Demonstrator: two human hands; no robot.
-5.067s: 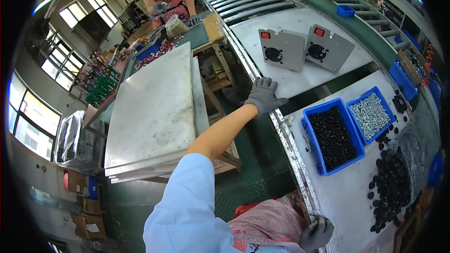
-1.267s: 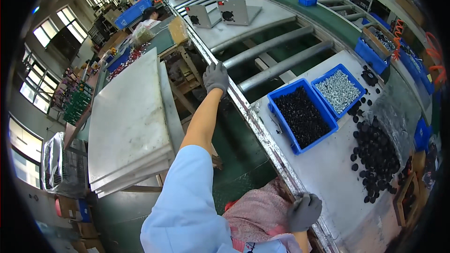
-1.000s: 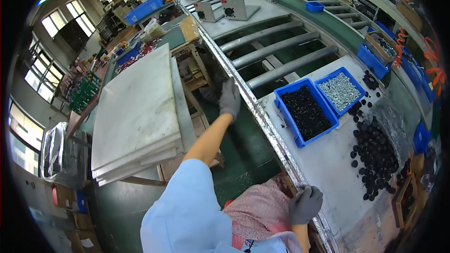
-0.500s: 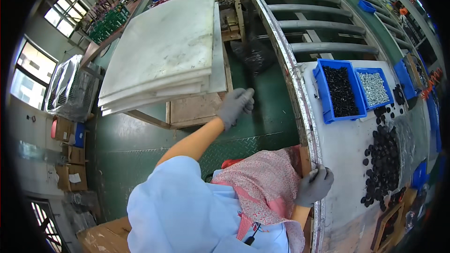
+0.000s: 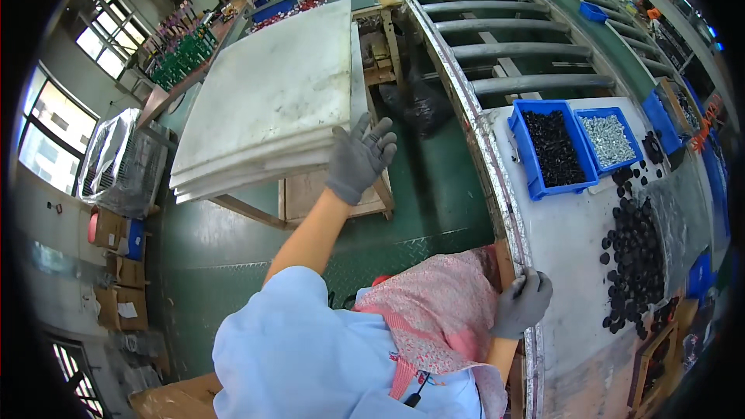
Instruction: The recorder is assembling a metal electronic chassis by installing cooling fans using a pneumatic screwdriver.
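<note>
My left hand (image 5: 359, 161), in a grey glove, is raised with spread fingers and holds nothing. It is in front of the near right corner of a stack of white boards (image 5: 272, 85); whether it touches them I cannot tell. My right hand (image 5: 521, 307), also gloved, rests with curled fingers on the metal-trimmed bench edge (image 5: 506, 221). Beyond it on the white bench top stand a blue bin of black parts (image 5: 552, 147) and a blue bin of silvery parts (image 5: 608, 140). A heap of round black pieces (image 5: 636, 256) lies farther right.
A roller conveyor (image 5: 504, 50) runs away from the bench. The boards lie on a wooden-framed stand (image 5: 310, 190). A black plastic bag (image 5: 419, 109) sits between stand and conveyor. Cardboard boxes (image 5: 120, 306) and a plastic-wrapped item (image 5: 116, 163) are at the left.
My left hand has moved leftward toward the boards, and its fingers have gone from closed to spread. My right hand has stayed at the bench edge. The view has shifted slightly.
</note>
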